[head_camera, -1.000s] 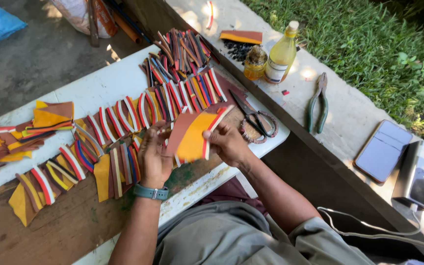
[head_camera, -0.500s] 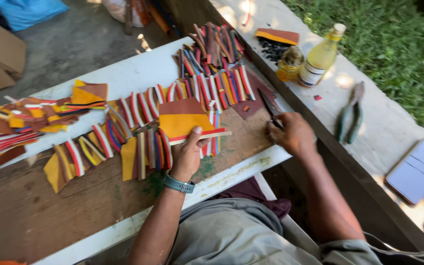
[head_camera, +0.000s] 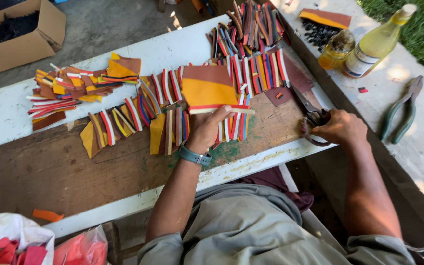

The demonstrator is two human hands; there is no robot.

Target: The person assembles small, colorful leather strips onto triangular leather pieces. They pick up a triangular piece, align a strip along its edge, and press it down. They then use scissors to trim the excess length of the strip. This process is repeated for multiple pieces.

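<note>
Orange-brown sheet (head_camera: 207, 88) clamped in left hand (head_camera: 206, 128); right hand (head_camera: 340, 128) closed on half-hidden scissors (head_camera: 310, 114).

board (head_camera: 65, 172) lies on your table (head_camera: 6, 113) | strips (head_camera: 172, 113) in rows on the board's far edge | your left hand (head_camera: 207, 128) on the layered piece (head_camera: 208, 88) over them | right of it, your right hand (head_camera: 342, 128) on scissors (head_camera: 310, 110) | bottles (head_camera: 369, 44) and pliers (head_camera: 401, 110) on the ledge, farther right | box (head_camera: 20, 34) behind table, left
</note>
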